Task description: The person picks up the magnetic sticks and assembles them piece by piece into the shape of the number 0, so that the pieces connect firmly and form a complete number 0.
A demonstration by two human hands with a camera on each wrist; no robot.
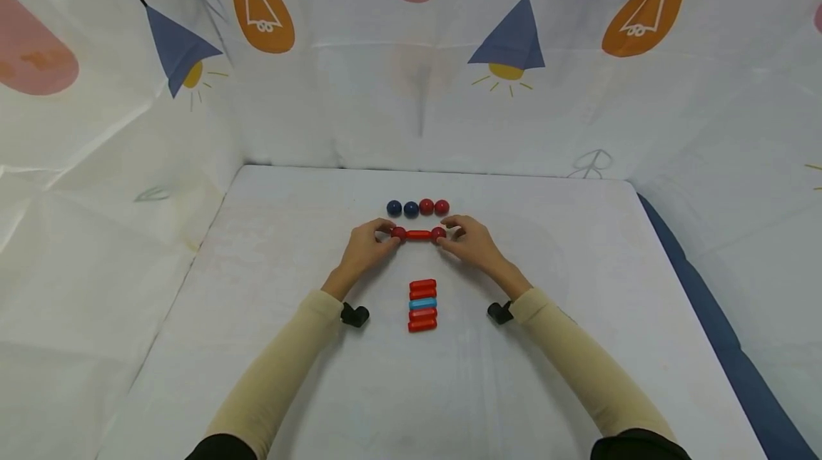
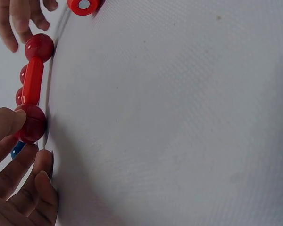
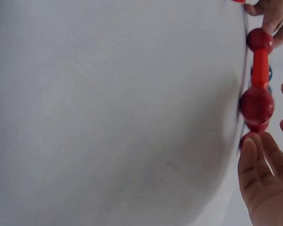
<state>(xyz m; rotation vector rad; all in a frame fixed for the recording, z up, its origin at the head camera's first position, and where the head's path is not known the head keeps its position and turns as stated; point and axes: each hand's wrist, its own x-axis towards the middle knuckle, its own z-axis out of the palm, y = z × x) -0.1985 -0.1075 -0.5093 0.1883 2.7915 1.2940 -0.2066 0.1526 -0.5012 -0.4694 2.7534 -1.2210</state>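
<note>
Fingers of the left hand (image 1: 367, 247) are pinching the left red ball (image 2: 34, 129); those of the right hand (image 1: 474, 244) are lying loosely apart around the right red ball (image 3: 257, 106). A red rod (image 1: 419, 235) is bridging both — just nearside of the row of four balls (image 1: 411, 210). I'm judging this as joining or placing, probably calling for an even release next. My left-wrist view is showing a pale disc (image 2: 84, 4) (a magnet, maybe) on another red rod (image 2: 74, 7) — the head view isn't.
</note>
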